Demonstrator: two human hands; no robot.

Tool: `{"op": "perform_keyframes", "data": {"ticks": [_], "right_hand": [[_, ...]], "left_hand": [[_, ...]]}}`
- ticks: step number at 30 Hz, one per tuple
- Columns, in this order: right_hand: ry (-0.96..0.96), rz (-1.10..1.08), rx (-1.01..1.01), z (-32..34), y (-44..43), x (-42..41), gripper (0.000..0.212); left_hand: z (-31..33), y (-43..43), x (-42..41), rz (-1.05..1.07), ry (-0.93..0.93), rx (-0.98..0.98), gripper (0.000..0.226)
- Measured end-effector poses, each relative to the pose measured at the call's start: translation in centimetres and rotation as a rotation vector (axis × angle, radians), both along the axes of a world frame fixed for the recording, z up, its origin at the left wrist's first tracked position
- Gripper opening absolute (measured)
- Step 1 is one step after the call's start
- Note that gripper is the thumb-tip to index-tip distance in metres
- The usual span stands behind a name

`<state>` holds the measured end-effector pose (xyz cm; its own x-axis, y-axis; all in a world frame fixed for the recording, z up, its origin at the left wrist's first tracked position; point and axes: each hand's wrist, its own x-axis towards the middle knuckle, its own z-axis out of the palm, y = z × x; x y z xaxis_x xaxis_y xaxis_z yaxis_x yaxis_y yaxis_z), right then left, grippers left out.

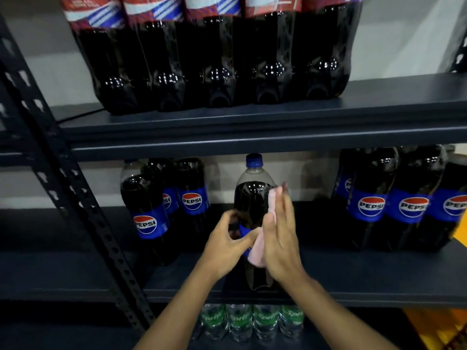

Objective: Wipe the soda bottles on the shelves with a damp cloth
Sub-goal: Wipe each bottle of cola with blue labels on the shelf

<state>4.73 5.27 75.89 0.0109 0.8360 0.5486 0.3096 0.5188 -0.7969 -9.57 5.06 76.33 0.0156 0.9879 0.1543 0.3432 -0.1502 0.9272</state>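
Note:
A tall Pepsi bottle [251, 198] with a blue cap stands at the front of the middle shelf [353, 291]. My left hand [227, 245] grips its blue label band from the left, fingers curled round it. My right hand [279, 238] lies flat with straight fingers against the bottle's right side and presses a pink cloth [262, 248] onto it. The cloth shows above the fingertips and below the palm. The bottle's lower part is partly hidden behind both hands.
Several more Pepsi bottles stand at the shelf's left [151, 210] and right [394, 198]. A row of red-labelled cola bottles [214, 59] fills the upper shelf [252, 132]. Green Sprite bottles [252, 322] sit below. A perforated dark upright [75, 198] slants at left.

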Motion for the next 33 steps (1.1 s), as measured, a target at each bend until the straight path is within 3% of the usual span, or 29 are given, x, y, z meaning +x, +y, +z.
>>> {"op": "perform_keyframes", "data": {"ticks": [2,5,7,11,13,16,19,23,28,33], "right_hand": [[-0.120,-0.107,0.191,2.5,1.4,-0.2,0.055],[-0.235,-0.236,0.307,7.0,2.5,-0.6,0.048],[-0.332,-0.214,0.312,8.7,3.1,-0.9,0.040],[-0.424,-0.194,0.293,9.3,3.8,-0.2,0.047],[-0.399,-0.207,0.324,9.4,3.5,-0.2,0.047],[-0.354,-0.205,0.364,9.5,3.1,-0.6,0.040],[-0.316,-0.233,0.359,9.0,3.1,-1.0,0.043],[-0.260,-0.388,0.462,6.9,3.2,-1.0,0.035],[-0.082,-0.495,0.458,-0.2,2.6,-2.8,0.050],[0.113,-0.441,0.180,-6.3,0.6,-3.2,0.055]], "left_hand": [[-0.1,0.2,0.1,-0.012,-0.005,-0.016,0.053],[0.1,0.1,0.4,-0.020,-0.001,-0.028,0.055],[0.3,0.0,0.6,-0.018,-0.022,-0.028,0.049],[0.9,0.1,0.0,-0.080,-0.077,-0.141,0.041],[2.1,0.7,-0.4,-0.047,-0.270,-0.249,0.040],[4.1,2.3,0.7,0.016,-0.539,-0.242,0.062],[4.8,3.3,3.6,0.008,-0.620,-0.158,0.055],[3.6,4.4,5.6,-0.018,-0.809,-0.078,0.067],[3.1,5.1,5.6,0.023,-0.937,-0.105,0.040],[3.0,4.5,6.0,0.103,-0.864,-0.157,0.058]]}}
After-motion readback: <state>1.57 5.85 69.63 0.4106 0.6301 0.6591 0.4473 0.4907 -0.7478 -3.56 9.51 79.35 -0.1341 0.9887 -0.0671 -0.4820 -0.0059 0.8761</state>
